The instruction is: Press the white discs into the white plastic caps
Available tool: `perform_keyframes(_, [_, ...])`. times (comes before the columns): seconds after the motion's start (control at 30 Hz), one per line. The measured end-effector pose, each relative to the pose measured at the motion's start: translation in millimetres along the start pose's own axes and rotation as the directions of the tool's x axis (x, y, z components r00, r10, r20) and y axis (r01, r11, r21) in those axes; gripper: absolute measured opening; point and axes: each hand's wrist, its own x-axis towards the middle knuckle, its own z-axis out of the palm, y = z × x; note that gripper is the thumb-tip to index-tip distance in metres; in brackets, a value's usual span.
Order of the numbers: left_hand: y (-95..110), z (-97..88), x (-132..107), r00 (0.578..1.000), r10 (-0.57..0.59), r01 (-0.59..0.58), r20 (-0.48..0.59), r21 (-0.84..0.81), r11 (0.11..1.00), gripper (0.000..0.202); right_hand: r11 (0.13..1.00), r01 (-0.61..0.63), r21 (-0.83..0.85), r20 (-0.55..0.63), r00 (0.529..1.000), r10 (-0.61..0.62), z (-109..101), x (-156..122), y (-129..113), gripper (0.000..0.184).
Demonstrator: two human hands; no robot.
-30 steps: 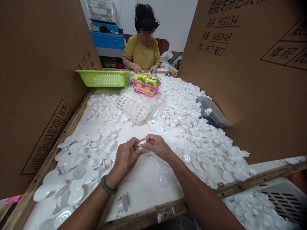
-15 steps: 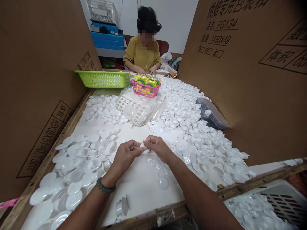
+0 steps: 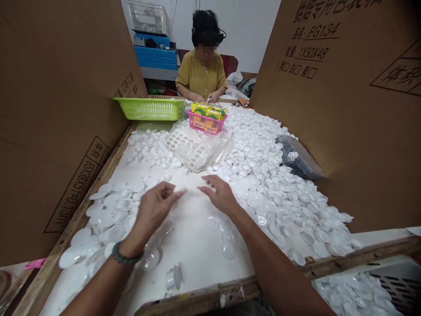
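My left hand (image 3: 157,205), with a dark green bead bracelet (image 3: 126,254) at its wrist, hovers over the white tabletop (image 3: 194,237) beside the left pile of white plastic discs (image 3: 112,215). Its thumb is stretched out apart from the bent fingers, and nothing shows in it. To the right, my right hand (image 3: 219,195) has thumb and forefinger spread, also with nothing between them. A short row of clear round pieces (image 3: 228,250) lies below it. One cup-shaped white piece with a round flange (image 3: 173,277) rests on its side near the front edge.
Tall cardboard boxes (image 3: 329,131) wall both sides. Small white pieces (image 3: 263,175) heap on the right. Mid-table lie a plastic bag (image 3: 197,147), a pink basket (image 3: 207,123) of yellow packets and a green basket (image 3: 151,109). A co-worker (image 3: 204,72) sits opposite. A filled crate (image 3: 401,272) stands lower right.
My hands, together before on a small white piece, have parted and let it go. The left hand has moved left and the fingers of both have spread. The view has shifted slightly.
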Motion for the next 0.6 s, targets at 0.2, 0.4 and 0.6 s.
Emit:
perform_keyframes(0.2, [-25.9,-91.1,-2.0,0.905,0.143,0.208,-0.400,0.711,0.672,0.034,0.760,0.078,-0.646,0.001,0.995,-0.100,-8.1,10.8,35.2,0.028])
perform_keyframes(0.4, [-22.8,-76.9,8.0,0.881,0.364,0.032,-0.301,0.807,0.589,0.037,0.730,0.147,-0.668,0.124,0.989,-0.086,0.0,7.5,34.3,0.024])
perform_keyframes(0.6, [-4.3,5.5,59.8,0.927,0.370,-0.326,0.059,0.615,0.718,0.031,0.884,0.252,-0.393,0.223,0.959,-0.174,16.8,-7.6,11.1,0.012])
